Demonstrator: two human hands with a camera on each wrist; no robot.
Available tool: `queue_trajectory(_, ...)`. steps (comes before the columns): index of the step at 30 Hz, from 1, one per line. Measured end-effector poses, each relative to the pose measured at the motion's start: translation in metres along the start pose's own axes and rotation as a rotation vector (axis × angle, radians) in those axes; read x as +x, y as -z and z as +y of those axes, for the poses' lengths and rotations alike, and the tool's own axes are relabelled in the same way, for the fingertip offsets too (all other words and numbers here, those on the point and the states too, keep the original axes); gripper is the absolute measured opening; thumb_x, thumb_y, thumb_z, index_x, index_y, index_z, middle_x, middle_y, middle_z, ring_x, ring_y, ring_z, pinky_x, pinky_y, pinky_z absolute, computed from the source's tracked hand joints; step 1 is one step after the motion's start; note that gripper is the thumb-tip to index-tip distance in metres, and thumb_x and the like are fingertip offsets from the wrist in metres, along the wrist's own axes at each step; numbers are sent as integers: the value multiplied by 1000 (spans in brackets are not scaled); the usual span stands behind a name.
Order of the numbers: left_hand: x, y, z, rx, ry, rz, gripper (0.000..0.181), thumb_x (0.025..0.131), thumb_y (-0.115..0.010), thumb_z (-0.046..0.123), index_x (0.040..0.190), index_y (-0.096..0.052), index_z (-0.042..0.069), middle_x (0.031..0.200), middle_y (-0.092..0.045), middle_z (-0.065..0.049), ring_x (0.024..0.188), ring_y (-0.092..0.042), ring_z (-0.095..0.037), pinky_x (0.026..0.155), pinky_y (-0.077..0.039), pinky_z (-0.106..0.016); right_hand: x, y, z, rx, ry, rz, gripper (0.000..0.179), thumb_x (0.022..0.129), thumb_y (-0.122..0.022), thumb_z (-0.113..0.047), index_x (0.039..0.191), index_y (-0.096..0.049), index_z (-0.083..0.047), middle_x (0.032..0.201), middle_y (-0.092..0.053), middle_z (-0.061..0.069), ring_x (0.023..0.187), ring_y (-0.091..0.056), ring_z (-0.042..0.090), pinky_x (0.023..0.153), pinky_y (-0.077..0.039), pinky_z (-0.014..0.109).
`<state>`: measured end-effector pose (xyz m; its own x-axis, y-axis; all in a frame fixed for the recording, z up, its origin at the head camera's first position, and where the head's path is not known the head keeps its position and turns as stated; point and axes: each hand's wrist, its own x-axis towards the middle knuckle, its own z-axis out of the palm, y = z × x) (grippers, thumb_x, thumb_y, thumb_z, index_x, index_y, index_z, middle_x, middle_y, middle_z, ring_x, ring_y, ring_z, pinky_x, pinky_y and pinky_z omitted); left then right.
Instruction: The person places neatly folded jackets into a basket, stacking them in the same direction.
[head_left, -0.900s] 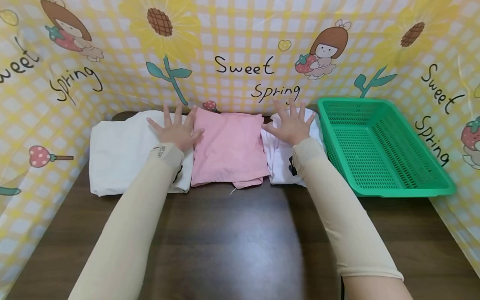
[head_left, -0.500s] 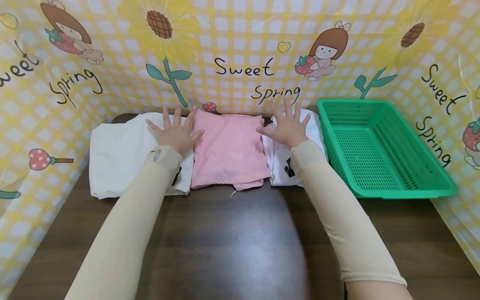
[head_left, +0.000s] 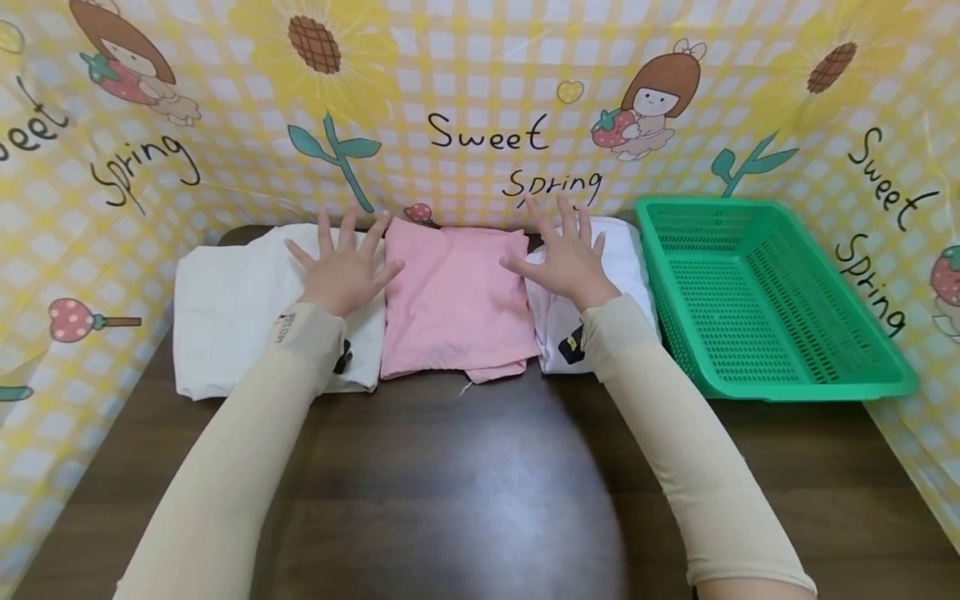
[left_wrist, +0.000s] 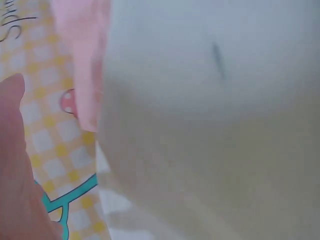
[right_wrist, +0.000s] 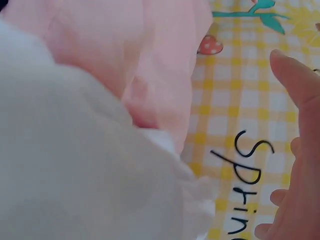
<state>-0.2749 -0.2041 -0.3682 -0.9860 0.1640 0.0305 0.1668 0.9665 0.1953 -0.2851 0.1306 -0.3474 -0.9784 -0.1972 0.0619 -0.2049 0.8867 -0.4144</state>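
Three folded cloths lie in a row: a large white one [head_left: 225, 317] at left, a pink one [head_left: 457, 300] in the middle and a smaller white one [head_left: 622, 258] at right. My left hand [head_left: 343, 271] is over the large white cloth, fingers spread. Over the smaller white cloth is my right hand [head_left: 568, 262], also with spread fingers, its thumb pointing toward the pink cloth. Neither hand holds anything. Both wrist views show a gap between hand and cloth; the left hand [left_wrist: 20, 170] and right hand [right_wrist: 305, 135] appear only in part.
A green perforated plastic basket [head_left: 813, 387] stands at the right beside the smaller white cloth. The dark wooden table [head_left: 450, 492] extends in front of the cloths. A yellow checked, printed sheet [head_left: 480, 83] hangs behind and along both sides.
My right hand has shifted left, its thumb now nearer the pink cloth. My left hand has moved slightly left and toward me. The cloths and basket keep their places.
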Motion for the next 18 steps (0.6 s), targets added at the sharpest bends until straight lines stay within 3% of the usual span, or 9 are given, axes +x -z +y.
queue_trajectory(5,-9,8,5,-67,8,35,79,102,-37,63,164,2,33,168,19,-10,147,30,-42,92,15,-87,-6,-3,-8,36,90,27,99,87,-66,-65,163,-9,-40,170,6,10,153,13,38,116,1,69)
queue_trajectory(8,-15,11,5,-102,13,72,78,104,-40,59,164,2,32,168,16,-11,149,27,-41,94,15,-86,-10,-7,-13,122,143,31,98,89,-72,-54,164,-13,-30,169,3,13,154,8,36,120,-7,63)
queue_trajectory(13,-25,16,1,-170,2,179,77,104,-42,56,164,1,32,169,11,-10,151,19,-40,99,12,-85,-16,-16,-23,310,192,37,96,90,-76,-41,164,-16,-25,168,-4,16,153,-7,34,119,-23,56)
queue_trajectory(18,-36,19,-2,-243,-54,307,74,104,-49,47,164,-11,28,170,-2,-10,154,6,-39,105,2,-83,-23,-23,-35,459,201,45,90,91,-76,-34,163,-23,-20,165,-18,15,150,-20,31,117,-28,51)
